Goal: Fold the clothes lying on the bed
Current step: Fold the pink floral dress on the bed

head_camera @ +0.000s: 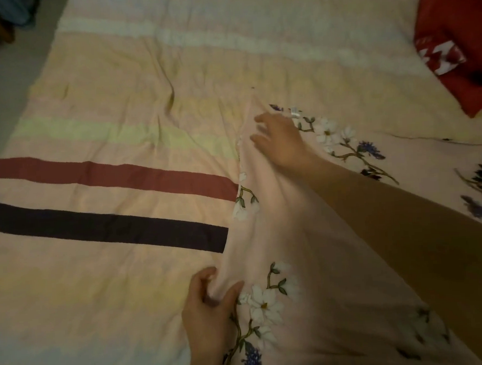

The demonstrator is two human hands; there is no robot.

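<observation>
Pale pink floral-print cotton garment (309, 262) spread on striped pastel bed cover (104, 134), folded edge pinched near its hem by left hand (210, 305), flattened farther up by relaxed, straight-fingered right hand (279, 140), presumably to set the crease.

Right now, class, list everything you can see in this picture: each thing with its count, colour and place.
floral garment: one, pale pink with white and blue flowers, right half of the bed
red garment: one, red with white print, top right corner
bedspread: one, pink with pastel, maroon and dark stripes, under everything
floor: grey, left edge
left hand: one, grips the floral garment's near edge
right hand: one, fingers spread, rests on its far end
</observation>
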